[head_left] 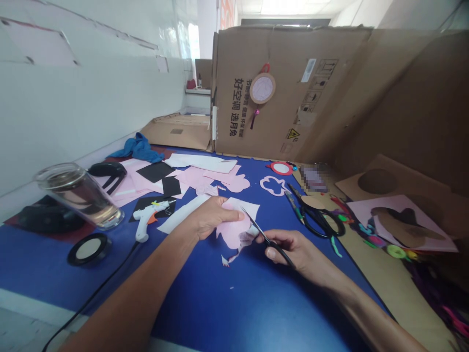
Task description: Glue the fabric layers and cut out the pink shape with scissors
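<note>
Between the thumb and fingers of my left hand (214, 216) is a pink paper cutout (231, 233) with a wavy edge, laid against a whitish sheet (252, 208). My right hand (289, 249) grips a pair of scissors (266, 240) with dark handles. Their blades point up and left, across the right side of the paper. A thin cut strip (226, 261) hangs below the cutout. Beyond my hands, a pink flower-shaped ring (274, 186) and a pink cloud-like cutout (236, 183) lie on the blue table.
To the left are a glass of liquid (78, 195), a white glue gun (148, 217) with its cord, and a round black container (89, 248). Black-handled scissors (318, 217) and craft scraps (377, 239) lie at right. A large cardboard box (293, 58) stands behind.
</note>
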Demonstrator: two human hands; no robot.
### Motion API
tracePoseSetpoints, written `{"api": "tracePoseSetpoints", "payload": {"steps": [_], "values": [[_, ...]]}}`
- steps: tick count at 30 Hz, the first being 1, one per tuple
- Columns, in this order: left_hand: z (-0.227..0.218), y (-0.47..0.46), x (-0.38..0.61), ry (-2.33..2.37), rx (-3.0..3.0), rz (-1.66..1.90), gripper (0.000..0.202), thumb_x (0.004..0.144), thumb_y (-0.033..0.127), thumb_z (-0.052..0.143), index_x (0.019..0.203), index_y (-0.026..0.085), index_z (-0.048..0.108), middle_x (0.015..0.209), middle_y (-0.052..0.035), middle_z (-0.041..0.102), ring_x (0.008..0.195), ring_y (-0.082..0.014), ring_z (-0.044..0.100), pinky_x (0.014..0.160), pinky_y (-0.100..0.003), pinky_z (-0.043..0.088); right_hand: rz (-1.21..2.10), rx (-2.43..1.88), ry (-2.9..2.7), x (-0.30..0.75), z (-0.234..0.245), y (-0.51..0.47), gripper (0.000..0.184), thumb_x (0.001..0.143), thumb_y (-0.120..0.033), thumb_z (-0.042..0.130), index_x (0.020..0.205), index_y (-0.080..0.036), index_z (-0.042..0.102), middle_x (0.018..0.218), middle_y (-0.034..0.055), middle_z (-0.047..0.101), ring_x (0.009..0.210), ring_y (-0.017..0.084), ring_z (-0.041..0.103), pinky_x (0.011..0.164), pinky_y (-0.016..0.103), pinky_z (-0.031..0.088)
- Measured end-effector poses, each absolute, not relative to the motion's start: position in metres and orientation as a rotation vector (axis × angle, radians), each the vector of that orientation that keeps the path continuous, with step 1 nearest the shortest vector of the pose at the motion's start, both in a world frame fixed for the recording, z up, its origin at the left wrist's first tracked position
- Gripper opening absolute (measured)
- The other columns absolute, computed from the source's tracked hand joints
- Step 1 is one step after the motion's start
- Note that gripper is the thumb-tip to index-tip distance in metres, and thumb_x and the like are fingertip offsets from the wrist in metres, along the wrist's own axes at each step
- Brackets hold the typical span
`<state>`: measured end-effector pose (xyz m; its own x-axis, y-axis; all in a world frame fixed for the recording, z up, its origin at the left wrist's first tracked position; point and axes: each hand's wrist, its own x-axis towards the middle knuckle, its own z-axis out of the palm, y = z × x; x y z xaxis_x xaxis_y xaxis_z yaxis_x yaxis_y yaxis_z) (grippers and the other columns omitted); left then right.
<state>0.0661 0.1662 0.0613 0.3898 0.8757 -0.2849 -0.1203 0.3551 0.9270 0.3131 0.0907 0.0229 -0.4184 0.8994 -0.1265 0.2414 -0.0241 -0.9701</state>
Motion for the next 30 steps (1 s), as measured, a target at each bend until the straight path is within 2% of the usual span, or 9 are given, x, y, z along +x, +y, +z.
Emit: {"api": "tracePoseSetpoints", "payload": {"steps": [12,16,22,26,30], "values": [[0.059,0.170,0.064,0.972,1.044,0.755,0.017,0.068,0.010,0.088,0.080,0.012,0.076,0.078,-0.0064,0.078,0.066,-0.0153,0.070,0.066,-0.027,0.054,1.463,-1.216,-1.695,0.315,0.021,0.092,0.045,0.090,-0.064,0.079,0.106,-0.021,0.078,0.072,-0.0049,0.040,0.065,0.013,0.026,0.058,0.028,0.019],[0.055,0.171,0.064,0.899,1.018,0.742,0.025,0.068,0.017,0.093,0.087,0.012,0.078,0.084,-0.0086,0.080,0.071,-0.0172,0.071,0.071,-0.030,0.055,1.476,-1.235,-1.647,0.316,0.021,0.094,0.050,0.089,-0.065,0.080,0.110,-0.020,0.079,0.068,-0.0056,0.041,0.063,0.013,0.028,0.058,0.028,0.022],[0.046,0.176,0.065,0.790,0.971,0.697,0.029,0.077,0.032,0.091,0.092,0.013,0.077,0.075,-0.0053,0.073,0.060,-0.0132,0.062,0.053,-0.025,0.045,1.354,-1.278,-1.570,0.319,0.020,0.100,0.056,0.085,-0.068,0.081,0.111,-0.017,0.080,0.071,-0.0025,0.054,0.067,0.015,0.042,0.063,0.029,0.033],[0.039,0.181,0.066,0.773,0.800,0.702,0.026,0.079,0.028,0.090,0.095,0.014,0.076,0.077,-0.0051,0.073,0.062,-0.0143,0.066,0.052,-0.024,0.048,1.298,-1.296,-1.517,0.318,0.026,0.100,0.058,0.082,-0.068,0.083,0.108,-0.016,0.080,0.071,-0.0018,0.057,0.068,0.016,0.046,0.065,0.029,0.035],[0.037,0.182,0.068,0.736,0.575,0.709,0.016,0.084,0.024,0.086,0.086,0.014,0.074,0.068,-0.0051,0.072,0.057,-0.0146,0.067,0.049,-0.021,0.048,1.240,-1.269,-1.436,0.313,0.032,0.100,0.058,0.080,-0.067,0.084,0.108,-0.016,0.080,0.069,-0.0021,0.059,0.067,0.016,0.047,0.065,0.030,0.035]]}}
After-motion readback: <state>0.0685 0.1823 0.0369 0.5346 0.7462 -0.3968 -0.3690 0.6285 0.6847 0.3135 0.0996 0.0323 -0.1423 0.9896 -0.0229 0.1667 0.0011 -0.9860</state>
